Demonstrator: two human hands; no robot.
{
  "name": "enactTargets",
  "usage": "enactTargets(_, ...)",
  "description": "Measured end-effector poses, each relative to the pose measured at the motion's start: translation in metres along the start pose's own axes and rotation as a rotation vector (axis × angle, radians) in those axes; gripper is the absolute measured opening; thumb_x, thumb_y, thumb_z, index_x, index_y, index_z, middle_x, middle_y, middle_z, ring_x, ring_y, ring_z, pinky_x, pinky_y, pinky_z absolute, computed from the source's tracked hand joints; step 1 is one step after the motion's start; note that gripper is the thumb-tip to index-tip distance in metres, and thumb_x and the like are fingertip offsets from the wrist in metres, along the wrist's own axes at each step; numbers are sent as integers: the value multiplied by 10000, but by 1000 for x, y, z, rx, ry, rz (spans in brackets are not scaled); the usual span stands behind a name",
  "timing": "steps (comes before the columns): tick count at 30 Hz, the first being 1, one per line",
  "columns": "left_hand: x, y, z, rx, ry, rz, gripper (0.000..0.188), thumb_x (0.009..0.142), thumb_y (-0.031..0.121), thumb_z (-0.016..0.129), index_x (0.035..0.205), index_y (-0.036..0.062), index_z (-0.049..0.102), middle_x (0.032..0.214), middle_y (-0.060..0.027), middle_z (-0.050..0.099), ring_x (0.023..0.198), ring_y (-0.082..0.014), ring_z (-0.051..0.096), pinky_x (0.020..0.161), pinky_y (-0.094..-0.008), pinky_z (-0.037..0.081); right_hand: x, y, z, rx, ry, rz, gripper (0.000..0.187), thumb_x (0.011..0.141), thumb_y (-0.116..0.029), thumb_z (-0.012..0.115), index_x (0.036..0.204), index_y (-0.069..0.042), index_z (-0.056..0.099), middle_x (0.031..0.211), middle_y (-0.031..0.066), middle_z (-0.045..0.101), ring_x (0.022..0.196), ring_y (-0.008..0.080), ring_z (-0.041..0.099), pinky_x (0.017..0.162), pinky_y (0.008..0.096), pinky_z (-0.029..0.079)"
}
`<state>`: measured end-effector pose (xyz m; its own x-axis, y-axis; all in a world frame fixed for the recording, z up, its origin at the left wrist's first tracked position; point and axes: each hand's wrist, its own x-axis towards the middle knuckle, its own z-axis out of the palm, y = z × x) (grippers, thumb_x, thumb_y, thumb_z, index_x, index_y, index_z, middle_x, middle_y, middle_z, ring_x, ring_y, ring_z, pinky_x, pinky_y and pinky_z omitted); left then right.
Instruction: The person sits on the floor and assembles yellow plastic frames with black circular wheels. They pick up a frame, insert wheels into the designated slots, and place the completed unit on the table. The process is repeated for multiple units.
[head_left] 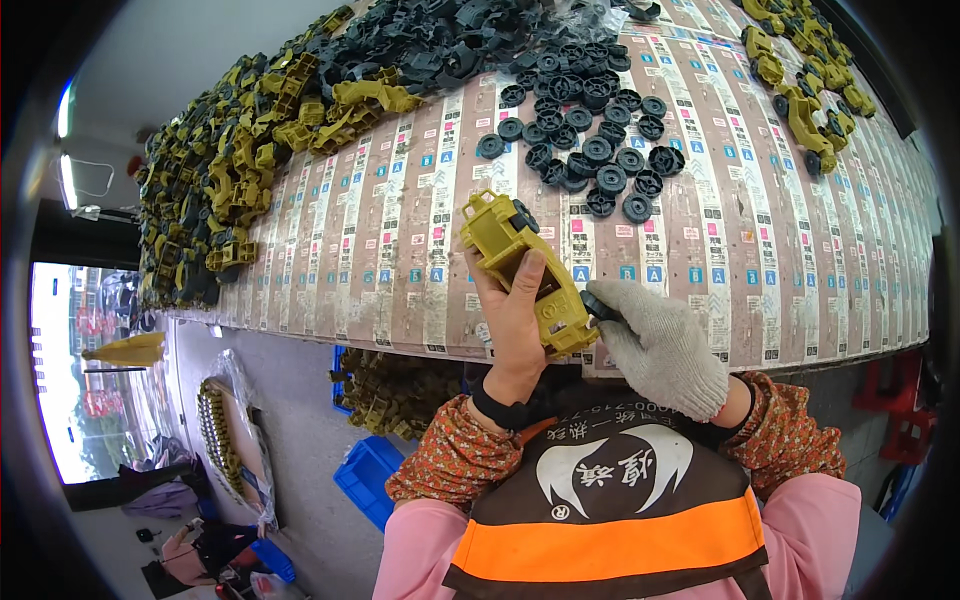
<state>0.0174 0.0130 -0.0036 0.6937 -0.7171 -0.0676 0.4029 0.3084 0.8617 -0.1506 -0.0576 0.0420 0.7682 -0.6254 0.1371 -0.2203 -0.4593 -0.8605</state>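
A yellow plastic toy truck body (562,312) is gripped in my bare left hand (515,310), thumb laid across its side. One dark wheel (524,216) sits on the truck near its far end. My right hand (660,345), in a pale knitted glove, pinches another dark wheel (597,306) against the truck's near end. Whether that wheel is seated on the body cannot be made out. Beyond my hands, loose dark toy wheels (611,179) are scattered on the table (400,270), some overlapping.
Yellow toy truck parts (240,170) are heaped along the table's left side, with dark plastic parts (430,45) piled at the back. More yellow trucks (800,90) lie far right. Below the table edge are a blue bin (368,482) and a heap of brownish parts (395,393).
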Motion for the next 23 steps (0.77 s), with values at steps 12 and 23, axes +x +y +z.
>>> enactTargets(12, -10, -15, 5, 115, -170, 133, 672, 973, 71, 739, 1493, 133, 318, 1320, -53, 561, 1154, -147, 608, 961, -317, 542, 2, 12, -10, -80, -165, 16, 347, 889, -28, 570, 1228, -36, 644, 910, 248, 722, 863, 422, 738, 778, 441, 593)
enactTargets(23, 18, 23, -38, 188, -243, -383, 807, 983, 237, 748, 1545, 182, 170, 1501, -138, 448, 1384, -263, 493, 1150, -432, 433, 83, 68, -46, -974, -83, -127, 259, 871, -212, 744, 1082, -102, 641, 1000, 169, 666, 945, 396, 685, 784, 471, 590)
